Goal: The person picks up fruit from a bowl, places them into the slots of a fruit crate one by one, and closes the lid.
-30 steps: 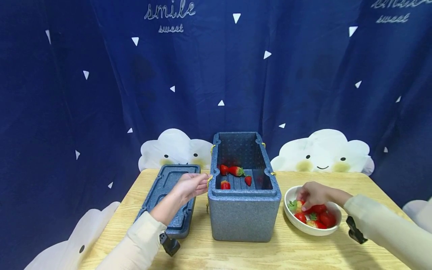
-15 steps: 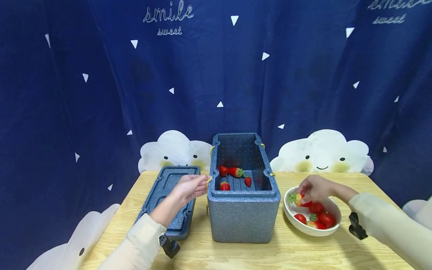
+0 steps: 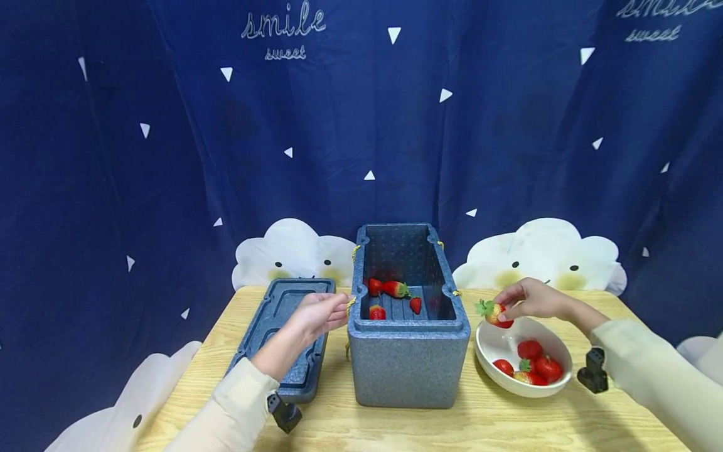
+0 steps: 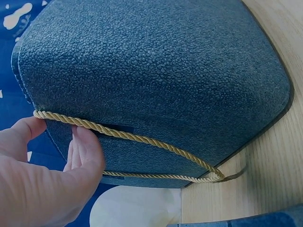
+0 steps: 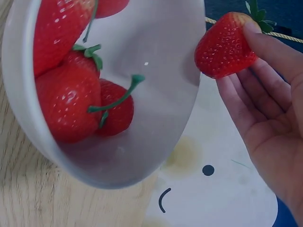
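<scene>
My right hand [image 3: 533, 299] pinches a red strawberry [image 3: 498, 314] with green leaves between thumb and fingers, above the far left rim of a white bowl [image 3: 490, 366]. The right wrist view shows this strawberry [image 5: 226, 46] close beside the bowl's rim. Several other strawberries [image 3: 546, 368] lie in the bowl. A dark blue-grey box [image 3: 403, 367] stands lidless in the middle, several strawberries [image 3: 393, 287] on its floor. At its left side my left hand [image 3: 316, 314] holds the yellow rope [image 4: 142, 138] with thumb and fingertips; a loop of that rope hangs down.
The box's lid [image 3: 294, 370] lies left of it, partly under my left forearm. Everything stands on a light wooden table [image 3: 407, 430]. A dark blue curtain [image 3: 327, 125] with white clouds hangs right behind the table.
My right hand has lifted one strawberry up out of the bowl and moved slightly back. The left hand has stayed at the rope.
</scene>
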A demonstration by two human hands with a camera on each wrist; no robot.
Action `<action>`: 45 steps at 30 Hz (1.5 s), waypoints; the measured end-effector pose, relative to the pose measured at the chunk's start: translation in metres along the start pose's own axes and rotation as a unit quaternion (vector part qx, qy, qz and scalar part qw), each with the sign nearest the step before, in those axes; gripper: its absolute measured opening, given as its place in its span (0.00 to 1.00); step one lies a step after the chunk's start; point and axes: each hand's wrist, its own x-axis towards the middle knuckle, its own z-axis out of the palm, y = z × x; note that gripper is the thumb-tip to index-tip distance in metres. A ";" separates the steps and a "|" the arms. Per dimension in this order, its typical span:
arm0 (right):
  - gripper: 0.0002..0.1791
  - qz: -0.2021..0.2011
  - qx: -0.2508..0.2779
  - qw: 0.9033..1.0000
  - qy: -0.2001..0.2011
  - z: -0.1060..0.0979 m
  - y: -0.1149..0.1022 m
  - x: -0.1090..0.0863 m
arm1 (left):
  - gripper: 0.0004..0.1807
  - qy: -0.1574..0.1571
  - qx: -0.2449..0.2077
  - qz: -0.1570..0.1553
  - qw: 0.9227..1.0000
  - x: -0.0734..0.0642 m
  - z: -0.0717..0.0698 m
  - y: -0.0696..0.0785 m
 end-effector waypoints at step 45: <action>0.26 0.030 0.073 0.988 0.131 -0.038 -0.062 0.043 | 0.23 -0.005 -0.017 0.007 1.000 0.002 -0.001 -0.001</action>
